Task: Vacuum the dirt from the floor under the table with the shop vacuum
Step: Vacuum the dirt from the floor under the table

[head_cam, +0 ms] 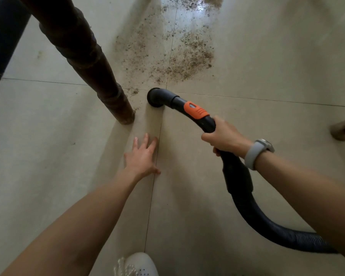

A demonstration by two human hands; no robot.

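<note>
White perforated shoe [140, 264] sits nearest, at six o'clock. Left hand [142, 157], fingers spread, lies flat on the beige tiled floor [267, 66]. Right hand [223, 136] grips the black vacuum hose handle [195, 111], its round nozzle [155, 97] down beside the dark wooden table leg [116, 100]. Suction seems under way; next, push toward the brown dirt [179, 54] at twelve o'clock.

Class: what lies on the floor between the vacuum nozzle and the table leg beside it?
In the head view, only scattered dirt specks on bare tile between nozzle and table leg.
</note>
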